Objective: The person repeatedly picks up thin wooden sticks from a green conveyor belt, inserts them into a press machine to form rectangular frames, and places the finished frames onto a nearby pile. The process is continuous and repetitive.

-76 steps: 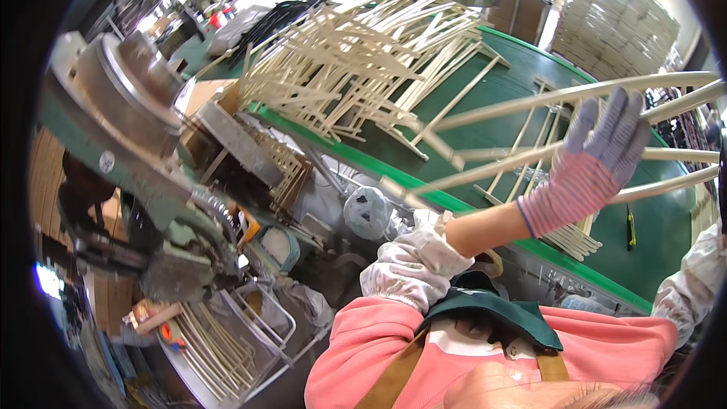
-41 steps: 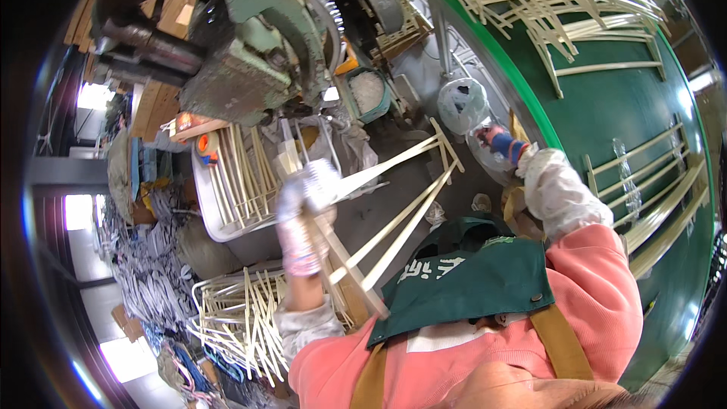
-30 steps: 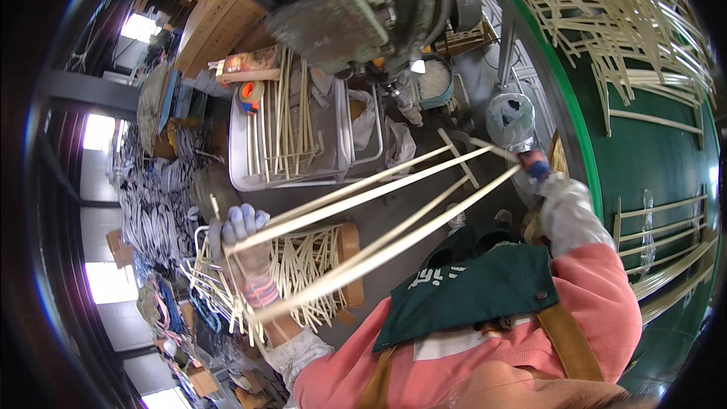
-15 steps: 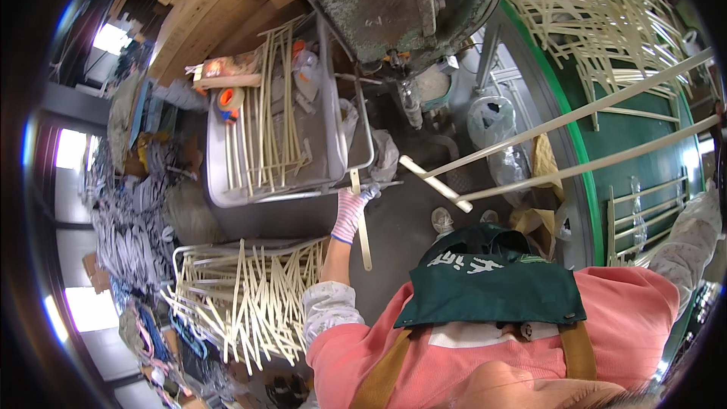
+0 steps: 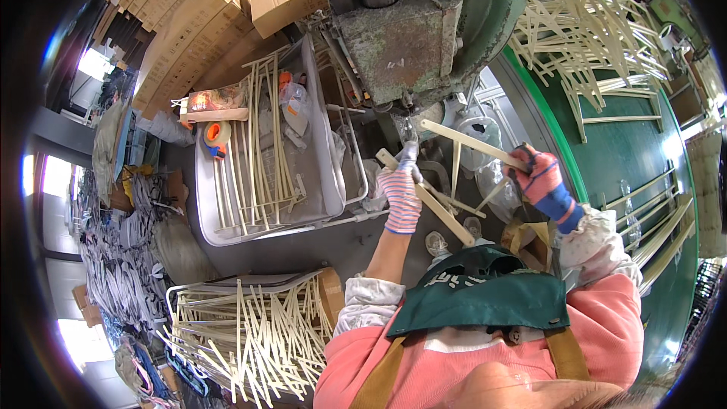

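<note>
1. Two gloved hands work under a worn green machine [image 5: 409, 38]: the left hand [image 5: 401, 195], in a striped glove, is closed around one end of a pale wooden frame piece [image 5: 443, 216], close below the machine's head.
2. The right hand [image 5: 539, 180], in a red and blue glove, is clamped on another bar of the same frame [image 5: 473, 145], out to the right of the machine.
3. Between the two hands, the frame's thin slats cross at angles, tilted rather than level.
4. A grey tray [image 5: 208, 204] left of the left hand carries loose pale sticks [image 5: 257, 159] and a roll of tape [image 5: 216, 135].
5. Lower left, a wire basket [image 5: 182, 291] holds a jumble of more sticks.
6. To the right, a green table [image 5: 621, 159] bears heaped frames [image 5: 583, 23].
</note>
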`<state>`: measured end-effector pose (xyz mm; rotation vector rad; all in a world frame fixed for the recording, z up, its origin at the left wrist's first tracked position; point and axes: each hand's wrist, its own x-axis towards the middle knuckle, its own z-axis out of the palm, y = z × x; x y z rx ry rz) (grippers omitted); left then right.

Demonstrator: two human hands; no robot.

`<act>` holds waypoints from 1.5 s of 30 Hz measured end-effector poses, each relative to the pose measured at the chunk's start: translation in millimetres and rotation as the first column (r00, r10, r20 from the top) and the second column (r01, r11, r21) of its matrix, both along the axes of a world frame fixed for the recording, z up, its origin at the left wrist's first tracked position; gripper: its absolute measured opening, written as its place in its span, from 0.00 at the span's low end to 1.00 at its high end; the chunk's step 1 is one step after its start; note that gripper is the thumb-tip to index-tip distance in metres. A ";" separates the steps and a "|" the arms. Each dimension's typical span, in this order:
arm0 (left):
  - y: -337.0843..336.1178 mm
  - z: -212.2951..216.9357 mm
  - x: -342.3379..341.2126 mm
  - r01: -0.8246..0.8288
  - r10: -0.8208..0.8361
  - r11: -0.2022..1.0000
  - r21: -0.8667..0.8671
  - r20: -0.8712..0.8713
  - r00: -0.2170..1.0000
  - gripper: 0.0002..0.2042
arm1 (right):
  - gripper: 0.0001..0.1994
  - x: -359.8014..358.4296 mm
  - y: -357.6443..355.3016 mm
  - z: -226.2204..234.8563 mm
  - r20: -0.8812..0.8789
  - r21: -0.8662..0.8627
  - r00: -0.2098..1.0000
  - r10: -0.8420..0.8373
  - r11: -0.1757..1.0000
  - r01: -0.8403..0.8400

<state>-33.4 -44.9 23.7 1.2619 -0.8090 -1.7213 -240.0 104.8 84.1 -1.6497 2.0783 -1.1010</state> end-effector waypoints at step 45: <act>-9.3 -20.2 5.5 0.175 -0.183 0.937 -0.301 0.002 0.983 0.11 | 0.09 1.7 -251.3 -161.1 0.523 -0.028 0.743 0.418 0.879 -0.475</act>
